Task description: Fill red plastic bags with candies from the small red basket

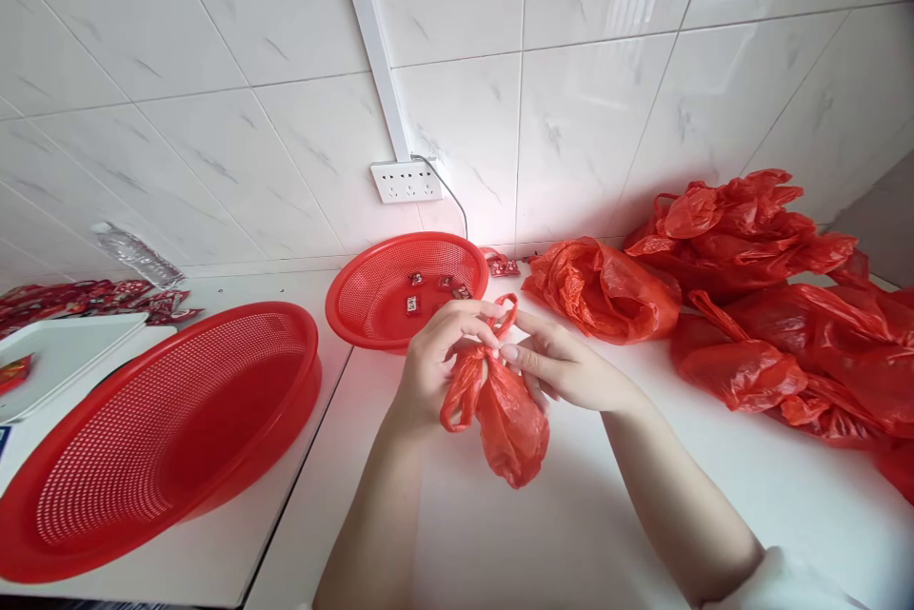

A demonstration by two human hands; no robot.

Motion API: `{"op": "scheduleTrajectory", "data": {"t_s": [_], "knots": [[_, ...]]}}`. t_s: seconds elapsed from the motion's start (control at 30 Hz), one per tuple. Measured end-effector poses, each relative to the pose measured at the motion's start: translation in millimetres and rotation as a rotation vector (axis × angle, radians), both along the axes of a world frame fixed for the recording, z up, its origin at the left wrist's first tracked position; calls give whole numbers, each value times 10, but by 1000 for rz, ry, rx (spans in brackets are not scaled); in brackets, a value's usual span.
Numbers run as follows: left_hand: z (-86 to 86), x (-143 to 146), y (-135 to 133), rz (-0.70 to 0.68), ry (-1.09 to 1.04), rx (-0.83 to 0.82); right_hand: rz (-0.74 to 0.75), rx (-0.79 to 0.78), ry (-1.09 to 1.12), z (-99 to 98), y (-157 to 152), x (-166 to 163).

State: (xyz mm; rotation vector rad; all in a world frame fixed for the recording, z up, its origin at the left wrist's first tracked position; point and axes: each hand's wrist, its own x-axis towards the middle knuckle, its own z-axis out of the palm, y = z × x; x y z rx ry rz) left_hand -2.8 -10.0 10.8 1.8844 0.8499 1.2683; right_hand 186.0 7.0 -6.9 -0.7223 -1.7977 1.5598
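Note:
Between my two hands hangs a small red plastic bag (512,429), gathered tight at its neck, with its handle loops sticking out above and to the left. My left hand (447,344) is closed on the neck and handles from the left. From the right, my right hand (561,358) pinches the same gathered part with thumb and fingers. The bag's lower part bulges, but what is inside cannot be made out. Just behind my hands stands a round red plastic basket (357,320) holding several small wrapped packets (412,305).
A larger red basket (214,458) stands at left, near a white tray (78,358), a pile of red packets (78,301) and a clear plastic bottle (139,255). Filled red bags (757,363) crowd the right, beside a crumpled red bag (606,291). A power strip (407,182) is on the wall.

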Motion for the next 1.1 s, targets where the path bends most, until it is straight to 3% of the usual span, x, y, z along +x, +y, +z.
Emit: {"op": "scheduleTrajectory", "data": {"t_s": [0.07, 0.23, 0.43, 0.67, 0.83, 1.1], "knots": [[-14, 9, 13, -53, -8, -54, -19, 18, 64, -15, 24, -15], [-57, 25, 39, -38, -43, -122, -175, 46, 215, -26, 81, -21], [-93, 66, 47, -140, -64, -267, -237, 19, 202, -61, 103, -41], [-74, -29, 80, -225, -24, -216, -176, -277, 395, -64, 153, 83], [-45, -63, 90, -133, -106, -239, -148, -310, 453, -15, 142, 209], [36, -208, 72, 45, -151, -144, -378, -191, 324, 75, 151, 392]]}}
